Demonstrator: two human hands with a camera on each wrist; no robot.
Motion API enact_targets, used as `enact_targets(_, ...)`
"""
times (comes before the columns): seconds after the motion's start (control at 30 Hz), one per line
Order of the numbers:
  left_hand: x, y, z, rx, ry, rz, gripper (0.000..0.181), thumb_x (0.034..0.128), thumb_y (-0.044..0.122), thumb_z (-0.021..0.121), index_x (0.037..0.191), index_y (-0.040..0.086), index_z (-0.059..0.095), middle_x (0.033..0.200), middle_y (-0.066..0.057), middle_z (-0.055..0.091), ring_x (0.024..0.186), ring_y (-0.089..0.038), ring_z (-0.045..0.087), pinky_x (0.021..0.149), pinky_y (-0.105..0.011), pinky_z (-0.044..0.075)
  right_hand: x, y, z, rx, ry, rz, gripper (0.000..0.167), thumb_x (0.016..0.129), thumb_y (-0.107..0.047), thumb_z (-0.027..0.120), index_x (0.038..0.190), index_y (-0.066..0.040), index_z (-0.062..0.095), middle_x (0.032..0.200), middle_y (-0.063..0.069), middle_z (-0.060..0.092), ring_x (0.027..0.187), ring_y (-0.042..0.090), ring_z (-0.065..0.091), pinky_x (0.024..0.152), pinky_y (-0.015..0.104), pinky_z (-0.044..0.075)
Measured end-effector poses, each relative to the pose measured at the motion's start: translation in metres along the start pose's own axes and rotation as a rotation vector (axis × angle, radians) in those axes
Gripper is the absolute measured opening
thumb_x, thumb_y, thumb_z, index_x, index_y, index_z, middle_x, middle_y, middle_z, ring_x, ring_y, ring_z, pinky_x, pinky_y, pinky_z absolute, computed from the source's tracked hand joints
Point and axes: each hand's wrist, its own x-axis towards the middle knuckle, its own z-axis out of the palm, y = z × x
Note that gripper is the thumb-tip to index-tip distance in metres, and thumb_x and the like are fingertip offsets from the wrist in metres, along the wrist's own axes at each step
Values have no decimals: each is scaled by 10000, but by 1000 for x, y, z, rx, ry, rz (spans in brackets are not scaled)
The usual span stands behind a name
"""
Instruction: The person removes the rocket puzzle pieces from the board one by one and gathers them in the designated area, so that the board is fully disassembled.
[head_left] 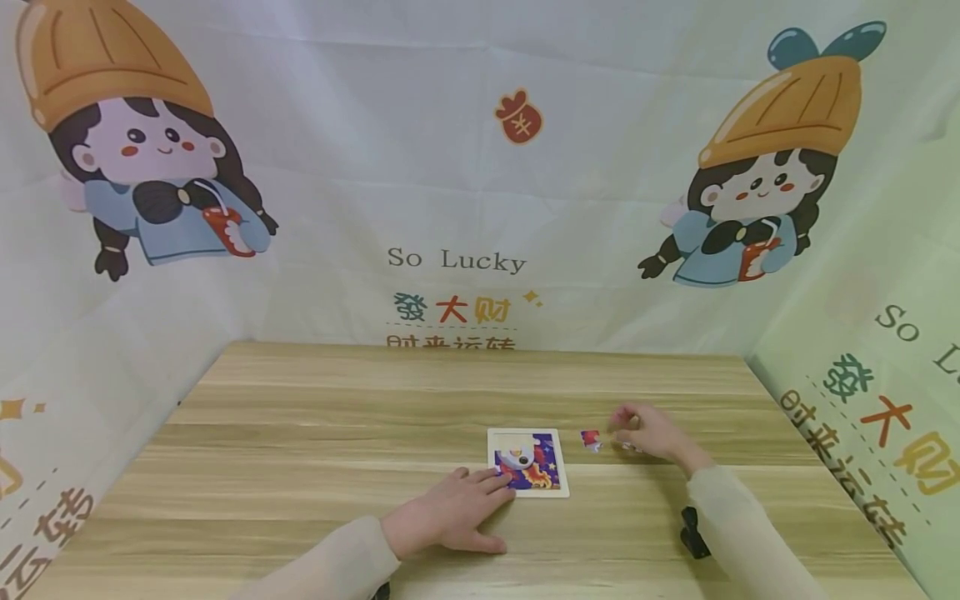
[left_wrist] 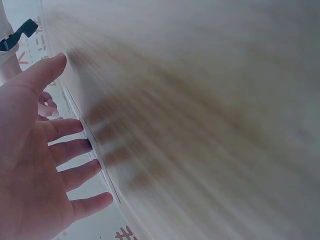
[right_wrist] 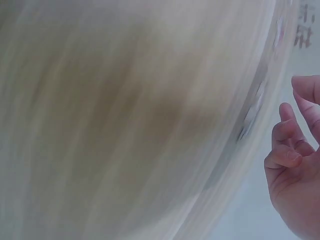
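a puzzle [head_left: 546, 477] is partly filled, with pieces [head_left: 591, 439] left loose, its corner touched by the left hand [head_left: 459, 510], fingers spread; the right hand's [head_left: 651, 432] are half-curled, seemingly empty.

Left hand [head_left: 453, 512] on puzzle [head_left: 546, 471], loose piece [head_left: 590, 437] alongside

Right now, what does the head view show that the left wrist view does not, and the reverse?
Only the head view: the puzzle's printed picture and the red pouch print on the backdrop. Only the left wrist view: the palm side of the left hand. Both: that hand itself, the right hand and the wooden table.
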Motion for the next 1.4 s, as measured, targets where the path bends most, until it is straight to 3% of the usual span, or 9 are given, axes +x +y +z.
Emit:
enact_targets(0.2,0,0,0,2,-3,-1,697,797,593,473,1319,134,412,1368,-44,345,1233,-218,316,944,-432,311,11,-14,14,5,-27,-30,173,766,-49,603,932,-9,582,855,59,548,609,138,476,521,288,419)
enact_targets(0.47,0,0,1,-5,-5,-2,693,799,586,477,1319,133,414,1369,-46,344,1234,-221,314,945,-436,309,21,-30,31,-11,-95,-91,258,769,-56,621,1007,31,578,920,92,577,734,174,526,629,303,449)
enact_targets(0.6,1,0,2,0,-4,-1,695,797,590,475,1318,135,413,1370,-44,343,1235,-218,312,944,-434,310,26,-39,40,-37,-126,-110,303,759,-117,650,1036,-8,594,979,73,574,858,218,524,729,365,438)
enact_targets(0.77,1,0,2,-7,-7,-2,696,797,593,471,1320,138,410,1372,-41,339,1237,-217,309,945,-436,309,31,-48,49,-77,-149,-104,329,735,-125,674,1050,-62,599,1028,65,545,951,258,492,807,447,398)
enact_targets(1.2,1,0,2,0,8,4,697,794,595,475,1316,136,416,1367,-44,347,1233,-219,315,939,-438,316,41,-62,60,-182,-201,-105,365,728,-188,698,1051,-62,584,979,43,513,860,202,493,749,375,423)
enact_targets(1.4,1,0,2,-13,-3,0,697,795,594,475,1320,141,411,1371,-43,341,1237,-218,309,945,-440,307,45,-67,60,-174,-211,-42,362,693,-167,727,1011,-77,579,966,37,515,911,218,492,814,402,406)
